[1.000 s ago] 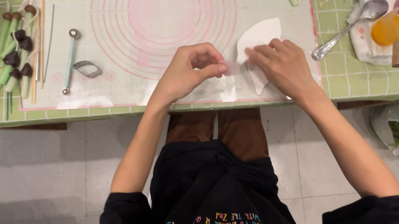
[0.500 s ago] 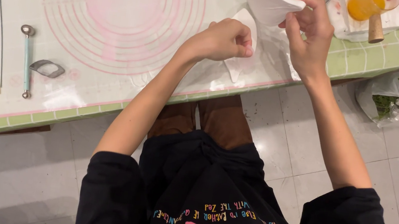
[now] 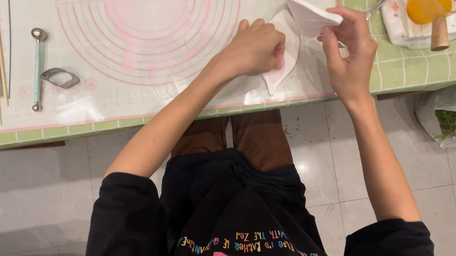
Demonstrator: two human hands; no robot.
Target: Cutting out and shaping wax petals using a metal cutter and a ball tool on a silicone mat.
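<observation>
My left hand (image 3: pixel 255 48) presses the white petal (image 3: pixel 284 58) down, fingers clenched, while my right hand (image 3: pixel 348 49) pinches its curled edge (image 3: pixel 311 15); I should peel slowly.

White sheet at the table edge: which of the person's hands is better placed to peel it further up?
Right hand: it already pinches the lifted sheet; the left hand presses flat.

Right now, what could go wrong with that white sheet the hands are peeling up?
The right hand lifts one end of the thin white sheet while the left hand presses the other end down, so it might tear or crease between them. The sheet sits near the table's front edge, so it could slip to the floor. The lifting hand is close to a spoon and might knock it.
</observation>
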